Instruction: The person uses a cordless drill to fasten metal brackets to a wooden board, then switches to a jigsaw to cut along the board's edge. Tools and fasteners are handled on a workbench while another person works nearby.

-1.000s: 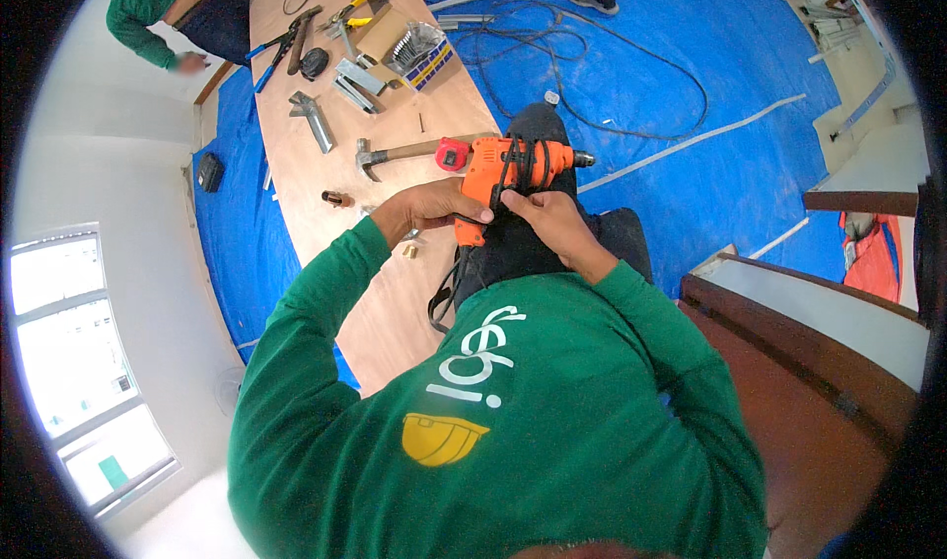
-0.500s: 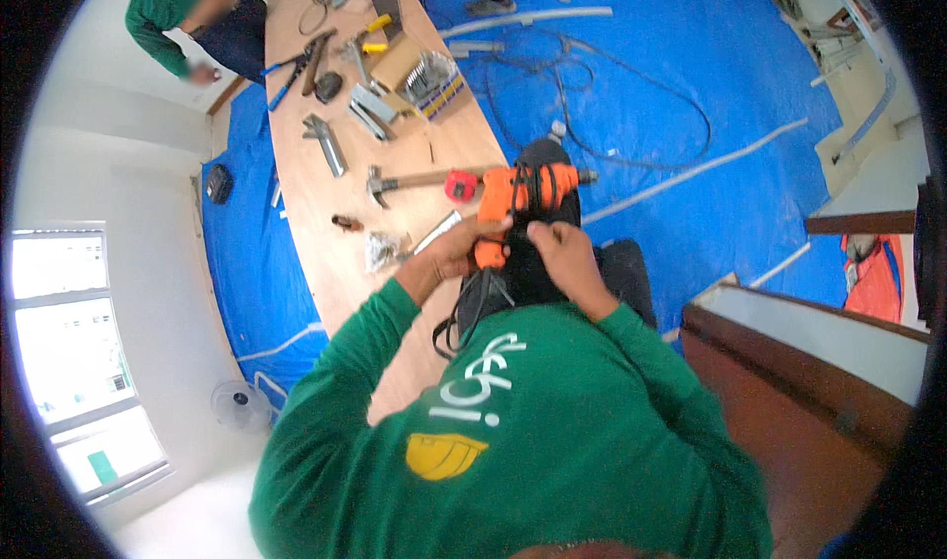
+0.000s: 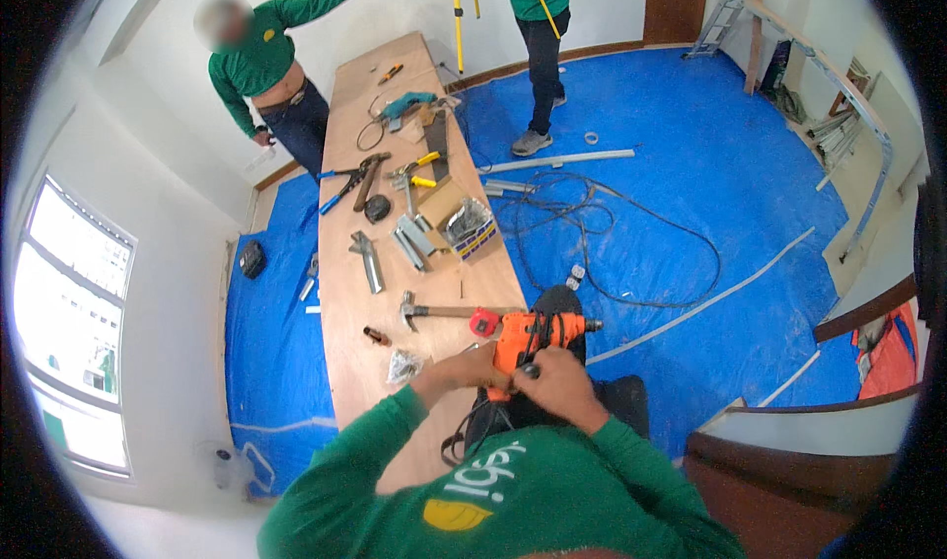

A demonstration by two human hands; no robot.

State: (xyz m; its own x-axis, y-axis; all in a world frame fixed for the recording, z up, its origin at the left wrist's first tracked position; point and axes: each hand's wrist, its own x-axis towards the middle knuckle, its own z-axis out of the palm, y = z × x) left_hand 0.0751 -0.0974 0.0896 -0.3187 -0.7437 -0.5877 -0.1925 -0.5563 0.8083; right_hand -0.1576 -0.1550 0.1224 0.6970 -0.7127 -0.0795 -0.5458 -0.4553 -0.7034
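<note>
An orange power drill [image 3: 511, 344] lies over my lap at the table's edge, its chuck pointing right. Black power cord [image 3: 538, 334] is wound round its body, and a loop hangs below the handle. My left hand [image 3: 472, 370] is closed round the drill's handle. Against the handle's right side, my right hand [image 3: 560, 385] is closed on a dark piece of the cord, perhaps its plug; the fingers partly hide it. Just beyond the drill are a red tape measure [image 3: 483, 322] and a claw hammer [image 3: 444, 311]. A clear bag of small parts [image 3: 402, 365] sits left of my left hand.
The long plywood table [image 3: 345, 263] carries metal brackets [image 3: 367, 261], a box of hardware [image 3: 466, 225], blue-handled cutters [image 3: 340, 189] and a teal power tool [image 3: 409, 103]. Black cable [image 3: 651, 304] loops over the blue sheet [image 3: 769, 214]. Two co-workers stand beyond, one near a yellow tripod [image 3: 458, 26].
My view has tilted up, bringing in more of the far room. My right hand has closed in against the drill handle. The left co-worker's arm is now seen stretched out.
</note>
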